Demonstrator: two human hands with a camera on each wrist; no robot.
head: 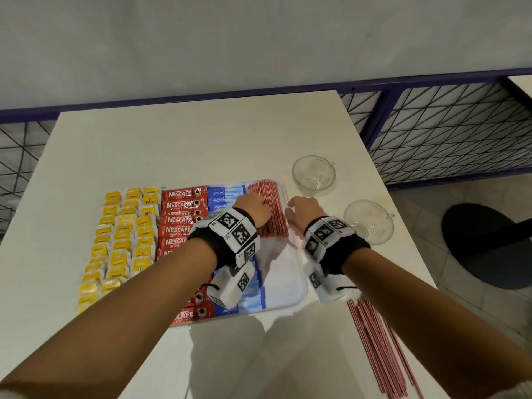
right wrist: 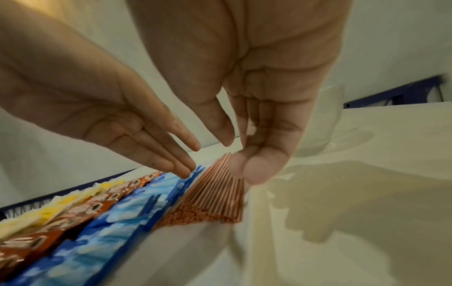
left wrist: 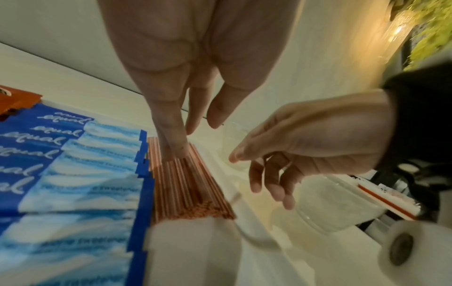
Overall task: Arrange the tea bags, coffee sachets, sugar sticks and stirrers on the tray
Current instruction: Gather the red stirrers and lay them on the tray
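A clear tray point(head: 290, 283) holds red Nescafe coffee sachets point(head: 180, 218), blue Equal sugar sticks point(head: 223, 194) and a flat bundle of red stirrers point(head: 273, 217) at its far right. Yellow tea bags point(head: 121, 240) lie in rows left of the coffee; whether they are on the tray I cannot tell. My left hand point(head: 263, 204) presses straight fingers point(left wrist: 171, 151) down on the stirrers point(left wrist: 188, 183). My right hand point(head: 289, 210) hovers at the tray's right rim, its fingers point(right wrist: 257, 168) loosely curved beside the stirrers point(right wrist: 215, 195) and holding nothing.
Two empty glass cups point(head: 313, 175) point(head: 368, 221) stand on the white table right of the tray. A loose pile of red stirrers point(head: 377, 349) lies on the table at the near right. A railing with a mesh panel point(head: 449, 128) and a dark stool point(head: 489, 243) are beyond the table's edges.
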